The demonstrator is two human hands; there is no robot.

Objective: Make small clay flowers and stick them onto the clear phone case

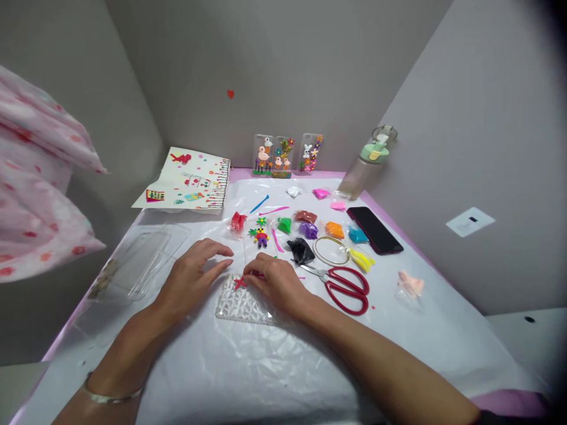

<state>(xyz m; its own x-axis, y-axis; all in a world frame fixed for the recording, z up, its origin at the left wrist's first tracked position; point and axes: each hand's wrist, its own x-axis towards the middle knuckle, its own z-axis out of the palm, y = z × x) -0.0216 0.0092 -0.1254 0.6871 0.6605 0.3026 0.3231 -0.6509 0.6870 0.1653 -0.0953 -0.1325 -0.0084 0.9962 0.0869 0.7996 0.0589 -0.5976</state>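
Observation:
A clear textured plate [243,304] lies flat on the plastic-covered table, with a small red clay cross [240,283] at its upper left. Over the plate's upper edge, beside the cross, is my right hand [277,280], fingers bent together; what its fingertips hold, if anything, is hidden. My left hand [195,271] hovers left of the plate, thumb and forefinger apart with nothing between them. Just beyond, a clear phone case [252,254] bears a clay figure [261,237] in red, yellow and purple under green leaves.
Red-handled scissors [348,289], a gold ring [331,250] and a black clay packet [301,250] lie right of my right hand. Farther right is a phone [374,230]. A bottle [363,171] and decorated cases [286,156] stand behind; clear cases [139,265] lie left.

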